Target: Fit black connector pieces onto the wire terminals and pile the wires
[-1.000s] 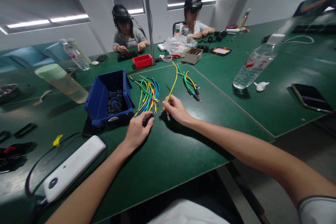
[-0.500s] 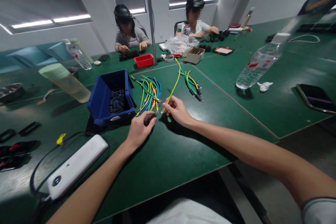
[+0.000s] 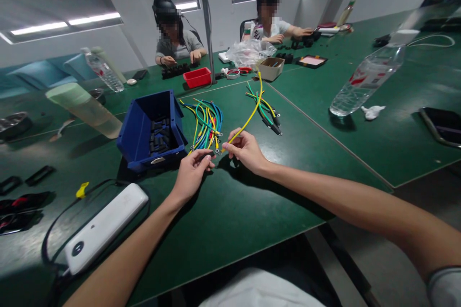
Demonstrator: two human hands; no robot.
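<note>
My right hand (image 3: 247, 149) pinches a yellow wire (image 3: 252, 111) near its terminal end; the wire arcs up and away over the green table (image 3: 230, 201). My left hand (image 3: 192, 172) holds a small black sleeve (image 3: 209, 155) between thumb and fingers, close to the wire's tip. Just beyond both hands lies a bundle of yellow, green and blue wires (image 3: 206, 124). A blue bin (image 3: 151, 129) with several black sleeves stands to the left of the bundle. A smaller group of wires with black sleeves fitted (image 3: 266, 111) lies to the right.
A white power bank (image 3: 104, 228) with a black cable lies at front left. A pale green bottle (image 3: 84, 109) lies on its side at left, a water bottle (image 3: 367, 79) at right, a phone (image 3: 441, 125) at far right. Two people work at the far side near a red tray (image 3: 197, 77).
My left hand has lifted off the table with the black sleeve toward the wire tip. My right hand has raised the yellow wire so it arcs higher.
</note>
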